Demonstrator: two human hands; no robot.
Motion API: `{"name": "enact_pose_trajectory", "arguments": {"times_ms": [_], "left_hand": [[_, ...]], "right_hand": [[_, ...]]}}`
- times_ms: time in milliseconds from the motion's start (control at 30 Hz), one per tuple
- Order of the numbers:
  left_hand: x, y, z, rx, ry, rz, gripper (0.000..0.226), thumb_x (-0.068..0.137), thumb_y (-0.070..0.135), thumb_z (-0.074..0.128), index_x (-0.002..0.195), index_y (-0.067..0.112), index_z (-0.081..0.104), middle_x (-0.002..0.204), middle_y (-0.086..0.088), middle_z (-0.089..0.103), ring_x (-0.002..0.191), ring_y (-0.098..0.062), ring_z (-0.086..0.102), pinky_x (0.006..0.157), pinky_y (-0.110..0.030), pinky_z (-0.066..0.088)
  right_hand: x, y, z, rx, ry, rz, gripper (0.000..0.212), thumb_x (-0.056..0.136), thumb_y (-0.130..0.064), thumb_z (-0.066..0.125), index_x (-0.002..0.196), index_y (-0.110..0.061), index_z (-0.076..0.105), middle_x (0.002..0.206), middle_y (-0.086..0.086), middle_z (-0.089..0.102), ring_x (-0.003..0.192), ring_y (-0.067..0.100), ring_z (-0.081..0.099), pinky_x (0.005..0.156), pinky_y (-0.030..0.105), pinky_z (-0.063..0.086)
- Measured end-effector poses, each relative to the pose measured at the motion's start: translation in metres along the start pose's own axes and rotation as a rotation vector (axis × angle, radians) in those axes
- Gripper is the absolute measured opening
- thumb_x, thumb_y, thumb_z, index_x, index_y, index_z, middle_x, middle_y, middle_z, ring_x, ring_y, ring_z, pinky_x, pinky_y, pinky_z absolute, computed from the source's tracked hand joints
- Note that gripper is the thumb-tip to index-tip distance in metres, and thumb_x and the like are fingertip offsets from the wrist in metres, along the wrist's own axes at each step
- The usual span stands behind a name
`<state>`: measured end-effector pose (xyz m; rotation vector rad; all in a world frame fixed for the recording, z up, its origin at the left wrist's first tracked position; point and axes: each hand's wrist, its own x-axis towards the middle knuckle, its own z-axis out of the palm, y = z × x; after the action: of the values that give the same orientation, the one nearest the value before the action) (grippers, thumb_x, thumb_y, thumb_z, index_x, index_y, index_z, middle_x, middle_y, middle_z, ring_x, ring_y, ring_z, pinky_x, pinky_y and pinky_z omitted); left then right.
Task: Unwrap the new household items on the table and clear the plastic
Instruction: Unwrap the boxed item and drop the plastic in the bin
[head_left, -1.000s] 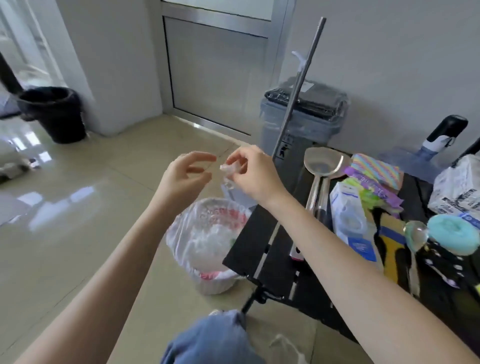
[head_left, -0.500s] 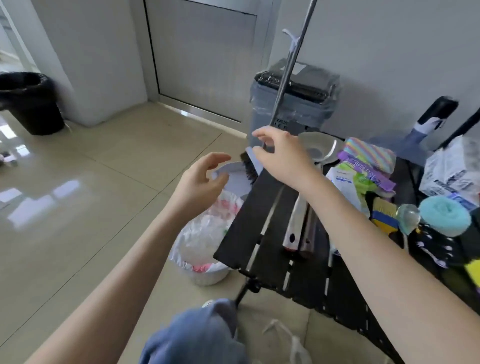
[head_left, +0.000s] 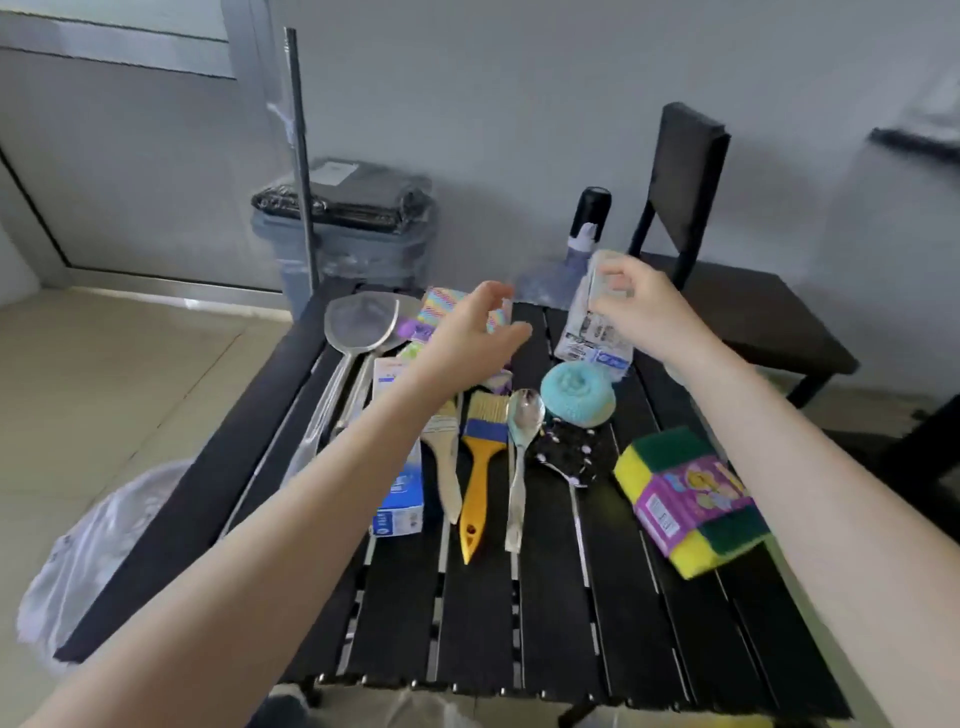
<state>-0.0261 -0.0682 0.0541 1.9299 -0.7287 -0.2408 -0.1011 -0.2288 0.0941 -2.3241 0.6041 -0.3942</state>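
My right hand (head_left: 636, 306) grips the top of a white printed plastic packet (head_left: 592, 332) at the far side of the black slatted table (head_left: 545, 613). My left hand (head_left: 475, 332) hovers open above the table's middle, just left of the packet, holding nothing. Below it lie a white and blue box (head_left: 397, 499), a wooden brush (head_left: 444, 457), a yellow-handled brush (head_left: 480, 467), a metal spoon (head_left: 522, 452) and a teal scrubber (head_left: 574, 392). A wrapped yellow and green sponge pack (head_left: 691, 501) sits at the right. Two metal skimmers (head_left: 358, 327) lie at the far left.
A small bin lined with a white bag (head_left: 98, 540) stands on the floor left of the table. A grey lidded bin (head_left: 353, 228) and a metal pole (head_left: 301, 156) are behind the table. A black chair (head_left: 727, 291) stands at the right.
My view has swung from the floor bin to the table. My right hand moved right across the table and took hold of the white packet; my left hand followed over the table.
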Motion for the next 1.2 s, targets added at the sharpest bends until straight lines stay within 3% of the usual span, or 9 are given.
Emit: {"name": "enact_pose_trajectory", "arguments": {"times_ms": [233,367,467,600,767,967,1033,1100,1200], "left_hand": [[0.071,0.015,0.070,-0.077,-0.171,-0.213,0.069,0.093,0.055,0.045,0.147,0.018,0.024,0.145,-0.006,0.039,0.123,-0.019,0.042,0.091,-0.030,0.033],[0.102,0.012,0.095,-0.085,-0.240,-0.321,0.084,0.087,0.070,0.039,0.152,0.022,0.014,0.159,-0.003,0.016,0.142,-0.028,0.025,0.110,-0.046,0.027],[0.111,0.005,0.109,-0.076,-0.272,-0.315,0.078,0.092,0.065,0.035,0.152,0.020,0.014,0.159,-0.003,0.018,0.140,-0.025,0.028,0.105,-0.039,0.029],[0.109,0.001,0.118,-0.070,-0.277,-0.192,0.058,0.097,0.047,0.043,0.146,0.018,0.033,0.142,0.001,0.044,0.116,-0.010,0.044,0.088,-0.022,0.029],[0.104,0.017,0.110,-0.030,-0.203,-0.091,0.056,0.095,0.044,0.050,0.143,0.022,0.032,0.131,-0.002,0.050,0.102,-0.012,0.052,0.062,-0.015,0.035],[0.067,0.041,0.084,-0.188,-0.136,0.012,0.055,0.089,0.051,0.052,0.134,0.026,0.034,0.139,-0.005,0.041,0.121,-0.016,0.046,0.085,-0.025,0.037],[0.046,0.045,0.072,-0.244,-0.069,0.022,0.053,0.091,0.054,0.045,0.134,0.025,0.034,0.136,-0.004,0.039,0.122,-0.016,0.043,0.083,-0.026,0.036],[0.024,0.048,0.057,-0.287,0.009,0.022,0.057,0.090,0.060,0.043,0.136,0.028,0.034,0.133,-0.001,0.040,0.115,-0.011,0.046,0.078,-0.024,0.037],[-0.007,0.049,0.032,-0.308,0.054,-0.016,0.063,0.090,0.062,0.043,0.143,0.033,0.025,0.110,0.004,0.045,0.090,-0.005,0.049,0.082,-0.029,0.035]], "right_hand": [[0.036,0.059,-0.017,0.176,-0.112,0.268,0.063,0.097,-0.039,0.052,0.149,-0.015,0.025,0.130,-0.005,0.042,0.106,0.013,0.044,0.089,0.028,0.036],[0.062,0.078,-0.006,0.215,-0.159,0.394,0.064,0.101,-0.053,0.029,0.153,-0.018,0.017,0.156,0.010,0.029,0.137,0.033,0.036,0.110,0.044,0.031],[0.073,0.088,0.004,0.320,-0.195,0.427,0.066,0.099,-0.058,0.026,0.154,-0.021,0.020,0.155,0.009,0.031,0.138,0.034,0.036,0.109,0.051,0.030],[0.076,0.094,0.011,0.369,-0.217,0.402,0.060,0.098,-0.057,0.034,0.149,-0.025,0.030,0.143,0.006,0.048,0.128,0.032,0.047,0.101,0.055,0.037],[0.065,0.093,0.007,0.522,-0.136,0.341,0.053,0.097,-0.050,0.043,0.144,-0.028,0.033,0.129,0.005,0.058,0.106,0.028,0.059,0.074,0.042,0.047],[0.020,0.062,-0.024,0.628,-0.040,0.119,0.041,0.095,-0.040,0.053,0.134,-0.036,0.040,0.133,-0.002,0.054,0.114,0.018,0.057,0.093,0.043,0.047],[-0.004,0.050,-0.030,0.716,-0.069,0.059,0.034,0.097,-0.032,0.053,0.130,-0.033,0.046,0.126,-0.005,0.060,0.104,0.009,0.061,0.086,0.032,0.050],[-0.027,0.038,-0.030,0.836,-0.116,0.044,0.025,0.098,-0.025,0.051,0.122,-0.031,0.054,0.116,-0.006,0.065,0.100,0.008,0.063,0.083,0.026,0.051],[-0.060,0.026,-0.018,0.975,-0.206,0.059,0.019,0.099,-0.021,0.047,0.111,-0.031,0.058,0.111,-0.002,0.065,0.103,0.016,0.062,0.096,0.036,0.050]]}}
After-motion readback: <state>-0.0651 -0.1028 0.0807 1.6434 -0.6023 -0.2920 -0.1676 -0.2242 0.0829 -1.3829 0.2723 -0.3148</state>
